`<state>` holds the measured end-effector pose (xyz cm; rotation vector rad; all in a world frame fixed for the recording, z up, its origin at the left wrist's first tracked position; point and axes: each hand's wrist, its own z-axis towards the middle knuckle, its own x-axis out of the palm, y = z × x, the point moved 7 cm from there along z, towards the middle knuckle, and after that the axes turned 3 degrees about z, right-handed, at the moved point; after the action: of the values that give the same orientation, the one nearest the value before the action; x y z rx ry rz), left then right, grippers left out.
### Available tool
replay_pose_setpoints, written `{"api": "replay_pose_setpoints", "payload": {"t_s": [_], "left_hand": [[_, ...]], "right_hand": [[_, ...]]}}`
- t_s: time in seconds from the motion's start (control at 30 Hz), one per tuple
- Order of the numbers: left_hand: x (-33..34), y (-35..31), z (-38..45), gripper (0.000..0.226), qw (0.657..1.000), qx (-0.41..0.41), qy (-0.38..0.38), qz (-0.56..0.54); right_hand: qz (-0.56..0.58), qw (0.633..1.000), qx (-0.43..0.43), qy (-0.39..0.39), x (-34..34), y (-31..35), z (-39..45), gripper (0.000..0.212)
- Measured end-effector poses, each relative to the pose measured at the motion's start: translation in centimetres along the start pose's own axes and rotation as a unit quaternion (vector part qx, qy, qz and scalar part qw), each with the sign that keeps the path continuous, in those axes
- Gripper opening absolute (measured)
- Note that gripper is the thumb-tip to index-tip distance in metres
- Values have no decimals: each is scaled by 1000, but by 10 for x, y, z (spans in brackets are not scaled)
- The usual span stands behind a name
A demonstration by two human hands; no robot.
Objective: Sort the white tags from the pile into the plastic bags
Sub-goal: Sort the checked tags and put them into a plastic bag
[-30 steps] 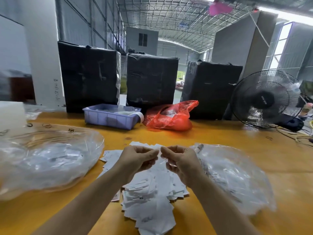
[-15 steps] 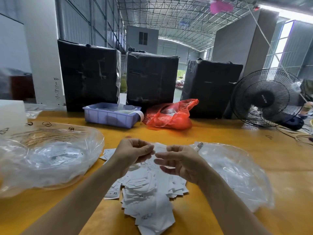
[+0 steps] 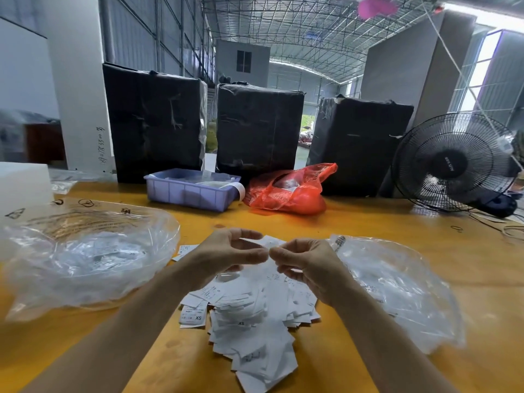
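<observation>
Both hands above tag pile (image 3: 249,316): left hand (image 3: 226,255) & right hand (image 3: 304,263) pinch one white tag (image 3: 270,241) btwn fingertips.

Warehouse: steel truss roof (image 3: 312,32), black-wrapped bales (image 3: 258,129), long worktable (image 3: 368,222).

A yellow desk (image 3: 368,222) stands in a tall shed with a metal truss roof (image 3: 312,29), a white pillar (image 3: 76,80) far left and bright windows (image 3: 482,69) far right.

White tags (image 3: 249,319) on a yellow table (image 3: 368,228); lilac tray (image 3: 190,192), red bag (image 3: 289,191), black-wrapped boxes (image 3: 154,123).
</observation>
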<state>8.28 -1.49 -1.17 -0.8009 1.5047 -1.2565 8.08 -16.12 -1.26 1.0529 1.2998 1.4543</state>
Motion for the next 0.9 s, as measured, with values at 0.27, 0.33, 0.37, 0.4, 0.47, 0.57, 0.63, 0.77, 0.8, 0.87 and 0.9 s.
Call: {"api": "replay_pose_setpoints", "payload": {"t_s": [0.27,0.33,0.37,0.4,0.47,0.57,0.63,0.77,0.8,0.87,0.9], "left_hand": [[-2,2,0,33,1000,7,-20,-1],[-16,4,1,26,996,1,-88,-17],[-23,6,1,23,992,-2,-122,-29],[-29,8,2,21,988,-6,-152,-39],[-39,12,1,20,979,-10,-197,-44],[-41,15,2,20,975,-10,-213,-56],[-38,16,4,20,977,-7,-205,-60],[-30,19,8,19,982,-8,-183,-41],[-28,21,8,19,983,-10,-180,-34],[-27,23,9,18,983,-12,-178,-32],[-26,24,10,18,984,-12,-177,-34]], "right_hand": [[-43,999,-19,-9,10,-5,2,23],[-115,990,-59,-50,2,-3,6,21],[-219,970,-82,-67,-1,-2,8,18],[-336,935,-91,-71,-1,-4,10,18],[-502,862,-43,-58,-2,-18,12,31],[-530,846,50,-15,-6,-40,11,53],[-473,879,60,-9,-8,-44,12,46],[-395,912,37,-102,-29,-36,13,21],[-391,913,33,-113,-32,-35,12,18],[-405,906,23,-121,-36,-35,13,17],[-421,899,16,-120,-36,-35,14,16]]}}
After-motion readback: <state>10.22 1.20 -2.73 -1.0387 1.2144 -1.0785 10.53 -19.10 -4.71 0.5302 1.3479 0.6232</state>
